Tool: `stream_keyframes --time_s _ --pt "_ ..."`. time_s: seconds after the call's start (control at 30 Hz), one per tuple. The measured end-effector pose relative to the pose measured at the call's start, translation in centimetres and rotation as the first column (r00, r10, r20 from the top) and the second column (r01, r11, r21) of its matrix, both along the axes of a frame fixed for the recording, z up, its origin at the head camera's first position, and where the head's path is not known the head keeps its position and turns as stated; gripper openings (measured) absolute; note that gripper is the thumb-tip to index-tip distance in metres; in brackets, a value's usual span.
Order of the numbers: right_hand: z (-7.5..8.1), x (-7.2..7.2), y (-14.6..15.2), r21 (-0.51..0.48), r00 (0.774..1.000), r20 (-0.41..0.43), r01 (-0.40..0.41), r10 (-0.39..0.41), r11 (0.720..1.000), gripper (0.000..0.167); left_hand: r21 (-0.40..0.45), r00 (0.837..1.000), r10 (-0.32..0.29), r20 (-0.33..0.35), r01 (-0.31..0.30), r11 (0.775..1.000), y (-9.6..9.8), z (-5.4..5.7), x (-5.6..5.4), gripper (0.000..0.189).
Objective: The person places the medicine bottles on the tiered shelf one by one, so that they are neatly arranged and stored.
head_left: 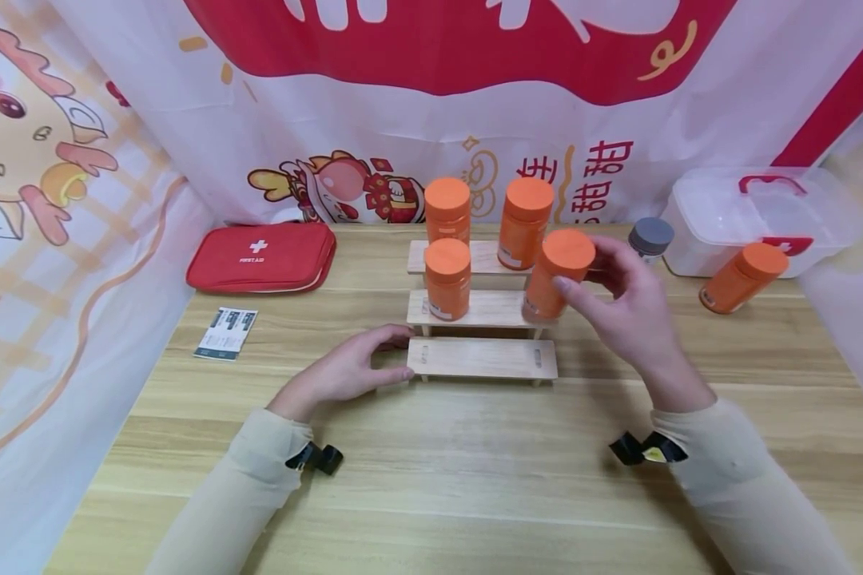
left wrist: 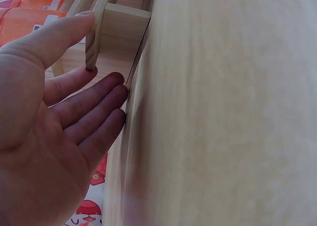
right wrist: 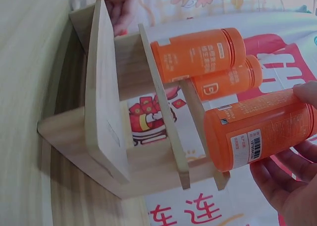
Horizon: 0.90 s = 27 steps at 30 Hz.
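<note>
My right hand (head_left: pixel 629 307) grips an orange bottle (head_left: pixel 562 271) by its upper part, thumb in front and fingers behind. In the right wrist view the held bottle (right wrist: pixel 262 129) is tilted, its base a small gap away from the right end of the middle board. My left hand (head_left: pixel 348 363) pinches the left end of the lowest board of a three-step wooden rack (head_left: pixel 482 357), thumb at the front corner and index finger at the back one; the other fingers extend loosely. Another orange bottle (head_left: pixel 447 279) stands on the middle step's left. Two more, left (head_left: pixel 447 209) and right (head_left: pixel 526 224), stand on top.
To the right are a grey-capped bottle (head_left: pixel 650 238), a leaning orange bottle (head_left: pixel 744 277) and a clear first-aid box (head_left: pixel 712 208). A red first-aid pouch (head_left: pixel 262 257) and a printed card (head_left: pixel 226 333) lie on the left. A printed cloth (head_left: pixel 374 112) hangs behind the table.
</note>
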State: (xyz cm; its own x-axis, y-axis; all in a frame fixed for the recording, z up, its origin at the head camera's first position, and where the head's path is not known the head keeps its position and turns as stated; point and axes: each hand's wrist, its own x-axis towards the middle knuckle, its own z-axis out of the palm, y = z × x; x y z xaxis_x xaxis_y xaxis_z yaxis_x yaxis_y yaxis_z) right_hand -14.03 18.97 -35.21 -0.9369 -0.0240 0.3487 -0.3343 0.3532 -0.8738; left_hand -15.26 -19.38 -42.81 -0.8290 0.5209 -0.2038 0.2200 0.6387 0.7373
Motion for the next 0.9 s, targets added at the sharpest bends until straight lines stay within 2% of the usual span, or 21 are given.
stream_keyframes --time_s 0.4,0.53,0.9 --pt "-0.3 -0.6 -1.7 0.019 0.993 0.096 -0.067 0.065 0.998 0.059 0.010 1.000 -0.002 0.007 0.002 1.000 0.0 0.0 0.0 0.065" --pt "-0.4 -0.8 -2.1 0.037 0.989 0.129 -0.074 0.069 0.997 0.060 0.007 1.000 -0.003 0.010 0.003 1.000 0.0 -0.1 0.0 0.064" --pt "-1.0 -1.1 -2.7 0.051 0.986 0.156 -0.069 0.060 0.996 0.062 0.004 1.000 0.006 0.021 -0.006 1.000 0.0 0.1 0.1 0.065"
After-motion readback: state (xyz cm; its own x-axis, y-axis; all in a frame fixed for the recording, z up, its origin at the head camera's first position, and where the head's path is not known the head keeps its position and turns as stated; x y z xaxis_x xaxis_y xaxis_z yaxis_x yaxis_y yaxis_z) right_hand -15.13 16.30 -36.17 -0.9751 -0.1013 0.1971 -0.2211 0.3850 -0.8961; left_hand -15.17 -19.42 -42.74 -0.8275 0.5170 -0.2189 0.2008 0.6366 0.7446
